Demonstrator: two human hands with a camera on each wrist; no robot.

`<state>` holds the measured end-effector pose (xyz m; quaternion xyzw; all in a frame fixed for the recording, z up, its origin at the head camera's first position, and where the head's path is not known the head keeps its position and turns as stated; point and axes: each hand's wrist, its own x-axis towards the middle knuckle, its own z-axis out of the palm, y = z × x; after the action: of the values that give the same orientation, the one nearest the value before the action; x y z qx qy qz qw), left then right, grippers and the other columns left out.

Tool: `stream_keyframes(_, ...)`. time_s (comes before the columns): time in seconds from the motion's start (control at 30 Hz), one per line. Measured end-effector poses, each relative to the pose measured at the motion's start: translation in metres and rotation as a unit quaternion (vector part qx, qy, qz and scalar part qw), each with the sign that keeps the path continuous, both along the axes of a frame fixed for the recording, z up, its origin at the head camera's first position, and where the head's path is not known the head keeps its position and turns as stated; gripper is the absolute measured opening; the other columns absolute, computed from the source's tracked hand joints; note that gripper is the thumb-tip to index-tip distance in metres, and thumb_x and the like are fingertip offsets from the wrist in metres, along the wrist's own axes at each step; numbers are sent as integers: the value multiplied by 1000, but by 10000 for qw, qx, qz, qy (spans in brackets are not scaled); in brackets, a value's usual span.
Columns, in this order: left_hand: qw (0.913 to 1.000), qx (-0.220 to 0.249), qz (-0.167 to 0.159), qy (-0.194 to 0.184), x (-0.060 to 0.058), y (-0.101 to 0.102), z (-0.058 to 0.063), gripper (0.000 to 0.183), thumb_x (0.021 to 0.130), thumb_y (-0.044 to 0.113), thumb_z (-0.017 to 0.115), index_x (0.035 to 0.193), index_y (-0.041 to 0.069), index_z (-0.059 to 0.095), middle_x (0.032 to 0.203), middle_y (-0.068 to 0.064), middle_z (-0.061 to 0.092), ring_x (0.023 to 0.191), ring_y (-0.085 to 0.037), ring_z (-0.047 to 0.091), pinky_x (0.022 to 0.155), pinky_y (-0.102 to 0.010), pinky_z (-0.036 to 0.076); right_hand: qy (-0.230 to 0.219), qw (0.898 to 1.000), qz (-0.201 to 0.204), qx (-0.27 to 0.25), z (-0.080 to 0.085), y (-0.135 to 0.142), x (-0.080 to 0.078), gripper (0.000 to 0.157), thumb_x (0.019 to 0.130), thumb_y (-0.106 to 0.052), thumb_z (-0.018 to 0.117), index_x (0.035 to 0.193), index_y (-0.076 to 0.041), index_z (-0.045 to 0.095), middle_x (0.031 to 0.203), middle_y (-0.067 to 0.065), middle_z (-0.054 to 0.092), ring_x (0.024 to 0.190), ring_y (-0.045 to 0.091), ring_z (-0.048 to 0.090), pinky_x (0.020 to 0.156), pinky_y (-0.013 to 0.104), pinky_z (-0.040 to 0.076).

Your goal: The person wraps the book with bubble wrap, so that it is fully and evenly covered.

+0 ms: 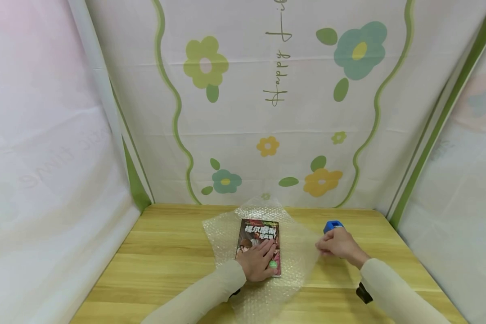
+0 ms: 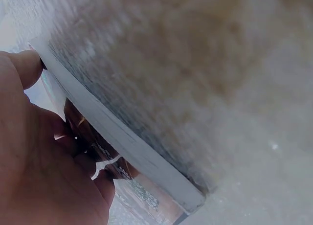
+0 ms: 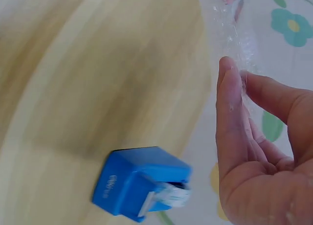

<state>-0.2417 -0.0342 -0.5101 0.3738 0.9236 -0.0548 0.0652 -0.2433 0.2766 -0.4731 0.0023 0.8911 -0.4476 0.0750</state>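
A book (image 1: 260, 229) with a dark, colourful cover lies on a sheet of bubble wrap (image 1: 295, 252) spread cornerwise on the table. My left hand (image 1: 257, 262) rests on the lower half of the cover, its fingers spread; the left wrist view shows the book's pale page edge (image 2: 117, 127) beside that hand. Off to the right, my right hand (image 1: 340, 245) pinches the right corner of the bubble wrap between thumb and fingers, as the right wrist view (image 3: 239, 102) also shows. Just behind that hand stands a blue tape dispenser (image 1: 333, 225), partly covered by it in the head view.
The wooden table (image 1: 166, 252) is enclosed by pale cloth walls on the left, right and back. Its back wall (image 1: 243, 112) has printed flowers and meets the table's far edge. In the right wrist view the tape dispenser (image 3: 137, 183) holds a roll of tape.
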Motion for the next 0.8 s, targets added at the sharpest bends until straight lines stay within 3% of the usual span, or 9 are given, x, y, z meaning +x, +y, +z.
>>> stream_keyframes(0.17, 9999, 12, -68, 145, -4, -1, -9, 76, 112, 58, 33, 168, 8, 26, 177, -8, 23, 164, -22, 25, 129, -35, 34, 34, 9998, 128, -166, 16, -7, -2, 14, 98, -8, 74, 92, 5, 77, 92, 15, 80, 80, 24, 79, 70, 32, 66)
stream_keyframes(0.27, 9998, -9, -119, 185, -4, -1, -7, 75, 112, 57, 33, 168, 6, 28, 177, -10, 25, 164, -23, 26, 129, -35, 33, 1, 9997, 136, -215, 26, -13, -2, 14, 99, -8, 73, 101, 5, 77, 94, 16, 80, 82, 21, 78, 71, 28, 65)
stream_keyframes(0.5, 9997, -76, -128, 187, 0, 0, 2, 74, 111, 55, 40, 166, 6, 32, 175, -10, 29, 163, -24, 29, 129, -34, 35, -66, 9996, 183, -184, 49, -38, -4, 16, 99, -12, 73, 104, 3, 78, 95, 12, 80, 86, 21, 79, 76, 31, 66)
stream_keyframes(0.8, 9994, -92, -8, 337, -1, 2, -3, 75, 110, 59, 40, 166, 10, 33, 175, -4, 30, 163, -19, 29, 128, -31, 35, 51, 9989, 239, -409, 60, -76, -14, 14, 97, -8, 75, 102, 4, 79, 87, 11, 81, 76, 19, 78, 72, 31, 66)
